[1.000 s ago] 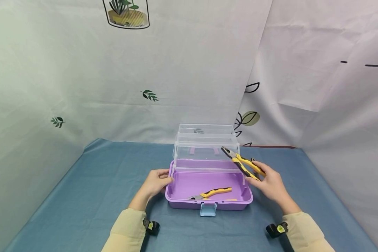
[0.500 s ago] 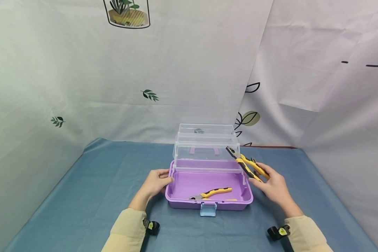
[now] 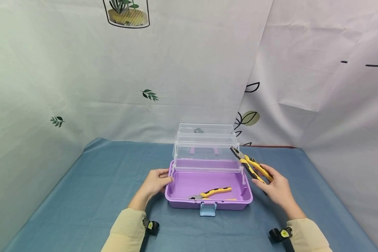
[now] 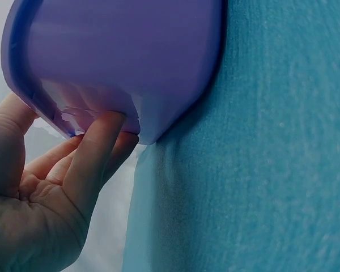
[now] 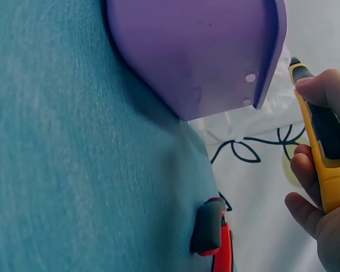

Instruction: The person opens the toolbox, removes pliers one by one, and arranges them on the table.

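A purple toolbox [image 3: 189, 205] stands on the blue cloth, its clear lid and tray folded back. My left hand [image 3: 153, 182] grips its left wall, thumb at the rim and fingers against the outside, as the left wrist view shows. Inside, near the front wall, lies a pair of yellow-and-black pliers [image 3: 216, 191], partly hidden by that wall. My right hand [image 3: 278, 188] holds another pair of yellow-and-black pliers [image 3: 249, 163] by the handles, raised by the box's right rim. Their metal head points up and left.
In the right wrist view, a red-and-dark-grey tool [image 5: 211, 228] lies on the cloth to the right of the box. A light blue latch [image 3: 208, 210] hangs down at the box's front. A white printed curtain [image 3: 129, 70] rises behind the table.
My right hand has shifted right with the pliers, whose head has moved from over the tray toward the box's right side. The left hand and the box have not moved.
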Demonstrator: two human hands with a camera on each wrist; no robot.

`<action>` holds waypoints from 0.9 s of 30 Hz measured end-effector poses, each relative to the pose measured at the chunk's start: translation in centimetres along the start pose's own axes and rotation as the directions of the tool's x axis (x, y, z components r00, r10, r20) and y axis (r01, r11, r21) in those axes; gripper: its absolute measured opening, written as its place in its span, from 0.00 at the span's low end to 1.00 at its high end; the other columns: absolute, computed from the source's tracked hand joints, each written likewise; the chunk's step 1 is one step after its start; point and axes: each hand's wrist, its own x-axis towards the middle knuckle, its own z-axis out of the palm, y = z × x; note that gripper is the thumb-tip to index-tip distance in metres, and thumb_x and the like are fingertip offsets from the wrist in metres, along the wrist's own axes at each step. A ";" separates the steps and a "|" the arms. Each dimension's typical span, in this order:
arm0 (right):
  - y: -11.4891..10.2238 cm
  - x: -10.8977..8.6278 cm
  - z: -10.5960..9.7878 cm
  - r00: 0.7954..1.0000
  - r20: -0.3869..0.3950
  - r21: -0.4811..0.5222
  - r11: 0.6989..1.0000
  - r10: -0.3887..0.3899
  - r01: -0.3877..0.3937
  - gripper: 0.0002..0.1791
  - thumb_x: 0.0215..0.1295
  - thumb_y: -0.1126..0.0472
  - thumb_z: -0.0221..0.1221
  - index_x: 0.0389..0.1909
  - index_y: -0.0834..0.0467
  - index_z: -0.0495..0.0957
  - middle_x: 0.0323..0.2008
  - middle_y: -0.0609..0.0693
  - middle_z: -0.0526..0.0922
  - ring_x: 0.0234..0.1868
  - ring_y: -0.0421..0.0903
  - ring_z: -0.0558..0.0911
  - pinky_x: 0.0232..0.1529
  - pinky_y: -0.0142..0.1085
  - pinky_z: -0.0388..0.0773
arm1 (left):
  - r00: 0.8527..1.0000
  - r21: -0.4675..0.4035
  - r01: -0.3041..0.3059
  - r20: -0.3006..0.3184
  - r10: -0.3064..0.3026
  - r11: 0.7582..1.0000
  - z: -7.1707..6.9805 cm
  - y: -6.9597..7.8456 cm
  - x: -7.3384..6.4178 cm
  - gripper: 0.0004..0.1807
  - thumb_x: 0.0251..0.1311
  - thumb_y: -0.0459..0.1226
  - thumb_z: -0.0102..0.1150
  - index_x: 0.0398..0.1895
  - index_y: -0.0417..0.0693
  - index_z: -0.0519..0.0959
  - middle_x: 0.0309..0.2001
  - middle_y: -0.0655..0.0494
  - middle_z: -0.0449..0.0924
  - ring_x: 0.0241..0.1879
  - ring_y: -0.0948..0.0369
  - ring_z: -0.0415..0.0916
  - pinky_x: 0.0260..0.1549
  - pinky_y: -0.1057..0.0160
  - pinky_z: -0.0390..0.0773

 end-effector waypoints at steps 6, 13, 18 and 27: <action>0.1 -0.2 -0.6 1.000 -0.013 -0.016 1.000 0.022 -0.022 0.38 0.52 0.49 0.69 0.62 0.62 0.69 0.48 0.63 0.81 0.45 0.55 0.79 0.37 0.28 0.74 | 1.000 0.008 0.003 -0.002 -0.003 1.000 0.0 0.0 0.0 0.29 0.53 0.29 0.59 0.60 0.26 0.68 0.53 0.31 0.76 0.42 0.44 0.82 0.28 0.54 0.85; 0.4 -0.4 -0.9 0.999 -0.015 -0.034 0.999 0.042 -0.042 0.38 0.53 0.50 0.68 0.62 0.62 0.68 0.53 0.67 0.76 0.46 0.58 0.76 0.43 0.48 0.75 | 1.000 0.000 0.005 0.000 -0.005 1.000 0.0 -0.1 0.2 0.29 0.52 0.29 0.60 0.59 0.26 0.68 0.53 0.30 0.76 0.42 0.44 0.82 0.29 0.54 0.85; 0.7 -0.5 -1.1 0.998 -0.009 -0.028 0.998 0.056 -0.056 0.38 0.54 0.49 0.68 0.62 0.63 0.67 0.55 0.69 0.74 0.49 0.61 0.75 0.47 0.56 0.74 | 1.000 -0.002 0.003 0.004 -0.003 1.000 0.0 -0.1 0.2 0.29 0.53 0.29 0.59 0.60 0.26 0.68 0.53 0.30 0.76 0.42 0.44 0.82 0.29 0.54 0.85; 0.9 -0.6 -1.5 0.997 -0.011 -0.027 0.997 0.079 -0.079 0.38 0.54 0.51 0.68 0.62 0.64 0.67 0.54 0.69 0.74 0.50 0.63 0.75 0.48 0.57 0.75 | 1.000 -0.007 0.005 0.004 -0.004 1.000 0.0 -0.1 0.1 0.29 0.52 0.29 0.59 0.59 0.26 0.69 0.53 0.30 0.75 0.41 0.45 0.83 0.28 0.54 0.85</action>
